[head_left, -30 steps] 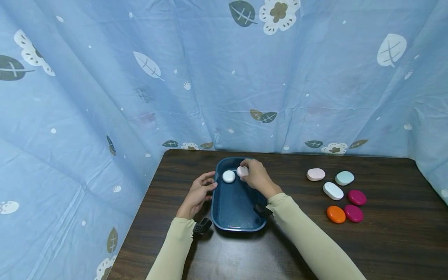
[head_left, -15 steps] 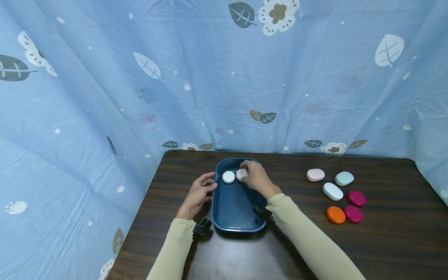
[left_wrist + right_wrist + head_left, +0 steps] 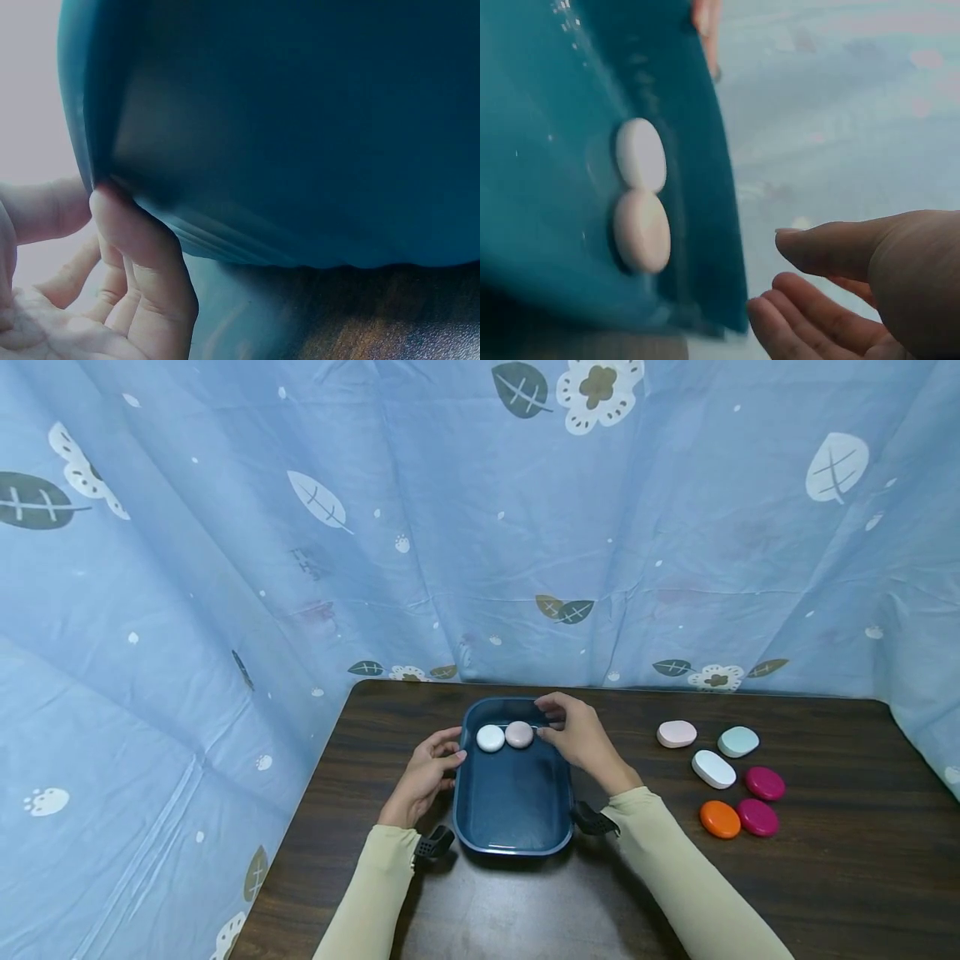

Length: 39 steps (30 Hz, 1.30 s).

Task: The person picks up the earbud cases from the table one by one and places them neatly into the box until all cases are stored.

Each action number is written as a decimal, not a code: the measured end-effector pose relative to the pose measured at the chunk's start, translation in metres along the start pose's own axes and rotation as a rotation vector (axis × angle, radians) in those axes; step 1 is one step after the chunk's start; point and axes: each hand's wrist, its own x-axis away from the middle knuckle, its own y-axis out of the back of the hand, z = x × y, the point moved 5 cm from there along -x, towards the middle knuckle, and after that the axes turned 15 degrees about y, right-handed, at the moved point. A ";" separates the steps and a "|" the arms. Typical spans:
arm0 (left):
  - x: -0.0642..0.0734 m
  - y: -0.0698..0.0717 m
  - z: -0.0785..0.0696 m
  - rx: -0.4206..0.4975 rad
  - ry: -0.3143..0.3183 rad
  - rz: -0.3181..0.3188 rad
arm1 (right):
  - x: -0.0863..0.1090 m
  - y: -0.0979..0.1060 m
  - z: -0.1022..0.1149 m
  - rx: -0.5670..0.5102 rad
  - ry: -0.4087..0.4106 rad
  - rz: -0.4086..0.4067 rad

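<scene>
A dark blue tray lies on the table, its long side running away from me. My left hand pinches the tray's left rim between thumb and finger, which the left wrist view shows up close. Inside the tray's far end, a round white soap bar and a round pale pink soap bar lie side by side, touching in the right wrist view. My right hand hovers over the tray's far right rim, fingers parted and holding nothing.
To the right on the brown table lie a pale pink oval bar, a mint one, a white one, an orange one and two magenta ones. A blue patterned curtain hangs behind.
My right hand has set the pale pink soap bar down beside the white one, let it go and drawn back to the right. My left hand stays at the rim.
</scene>
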 end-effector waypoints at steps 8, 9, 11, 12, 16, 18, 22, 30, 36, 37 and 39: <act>-0.001 0.000 0.000 0.007 0.000 0.002 | 0.019 0.033 -0.015 -0.053 0.025 -0.088; -0.001 0.000 0.000 0.007 0.000 0.000 | 0.022 0.036 -0.018 -0.053 0.024 -0.093; -0.002 0.001 0.001 0.009 0.005 -0.003 | 0.028 0.043 -0.021 -0.051 0.025 -0.097; -0.002 0.001 0.001 0.008 0.005 -0.003 | 0.032 0.045 -0.023 -0.050 0.021 -0.096; -0.002 0.001 0.003 0.008 0.006 0.006 | 0.045 0.055 -0.028 -0.035 -0.002 -0.097; -0.001 0.001 0.003 0.009 0.004 0.010 | 0.053 0.059 -0.031 -0.014 -0.020 -0.098; -0.002 0.000 0.002 0.018 0.006 0.008 | 0.068 0.068 -0.038 0.036 -0.049 -0.098; -0.003 -0.001 0.001 0.029 0.005 0.006 | 0.099 0.089 -0.051 0.099 -0.080 -0.109; -0.003 0.000 0.001 0.037 -0.002 0.008 | 0.119 0.102 -0.059 0.101 -0.111 -0.125; -0.004 0.000 0.001 0.035 -0.002 0.009 | 0.122 0.104 -0.060 0.108 -0.116 -0.126; -0.004 -0.001 0.001 0.030 0.001 0.008 | 0.129 0.108 -0.062 0.118 -0.127 -0.131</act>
